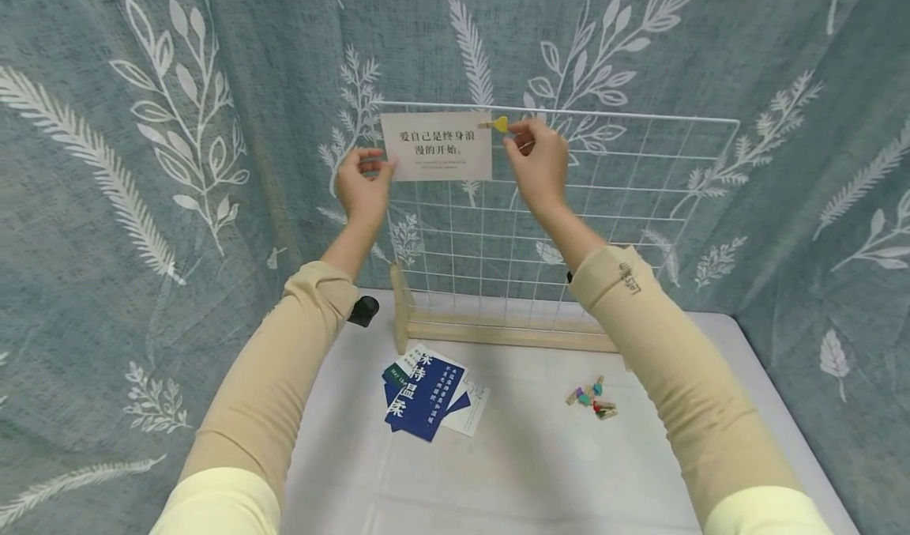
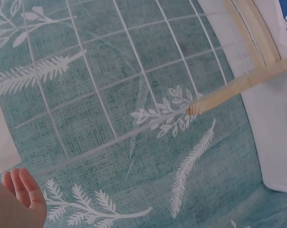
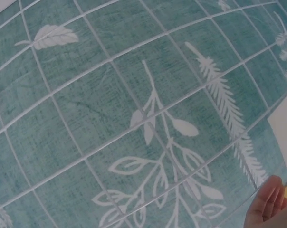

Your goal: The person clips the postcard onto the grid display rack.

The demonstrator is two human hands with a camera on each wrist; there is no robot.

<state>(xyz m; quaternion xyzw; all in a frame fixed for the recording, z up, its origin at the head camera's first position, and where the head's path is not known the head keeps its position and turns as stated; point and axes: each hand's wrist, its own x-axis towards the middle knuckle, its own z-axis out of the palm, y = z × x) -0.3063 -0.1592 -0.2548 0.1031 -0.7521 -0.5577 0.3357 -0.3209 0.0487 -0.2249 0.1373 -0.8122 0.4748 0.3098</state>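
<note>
Card sits between left hand, pinching its edge, and right hand, gripping a clip, at top left corner of the grid

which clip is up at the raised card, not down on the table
The yellow-topped clip, at the upper right corner of the white card, by the right hand; the other clips lie clustered on the table.

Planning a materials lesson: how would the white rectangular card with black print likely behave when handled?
The white rectangular card is probably fairly stiff, since it shows no visible sag. It is likely light, since its edge looks thin.
</note>
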